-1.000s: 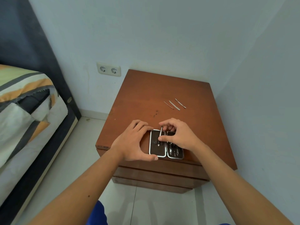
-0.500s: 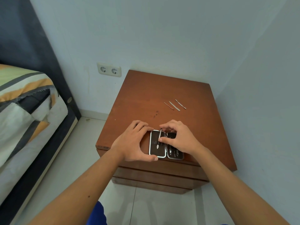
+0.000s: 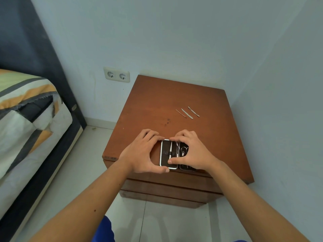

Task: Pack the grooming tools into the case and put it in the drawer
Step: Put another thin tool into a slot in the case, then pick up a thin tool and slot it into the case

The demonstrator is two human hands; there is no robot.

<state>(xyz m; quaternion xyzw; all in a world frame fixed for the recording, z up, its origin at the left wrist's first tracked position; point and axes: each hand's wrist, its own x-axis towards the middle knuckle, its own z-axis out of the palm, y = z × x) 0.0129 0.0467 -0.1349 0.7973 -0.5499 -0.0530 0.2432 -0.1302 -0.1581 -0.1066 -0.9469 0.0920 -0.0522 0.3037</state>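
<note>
A small dark grooming case (image 3: 165, 155) with a white rim lies open near the front edge of the wooden nightstand (image 3: 174, 102). My left hand (image 3: 141, 154) grips the case's left side, fingers at its top and thumb at its bottom. My right hand (image 3: 194, 152) covers most of the right half, where metal tools show. Its forefinger and thumb pinch the two ends of a thin metal tool (image 3: 171, 148) that lies under the strap in the left half. Three slim metal tools (image 3: 187, 113) lie loose on the top, farther back.
Closed drawer fronts (image 3: 166, 187) sit below the nightstand top. A bed (image 3: 26, 110) with a striped cover stands to the left across a strip of tiled floor. A double wall socket (image 3: 116, 75) is behind the nightstand, and a wall runs close on the right.
The thin tool in my right hand went from tilted up above the case to flat in the left half under the strap. My left hand stayed on the case.
</note>
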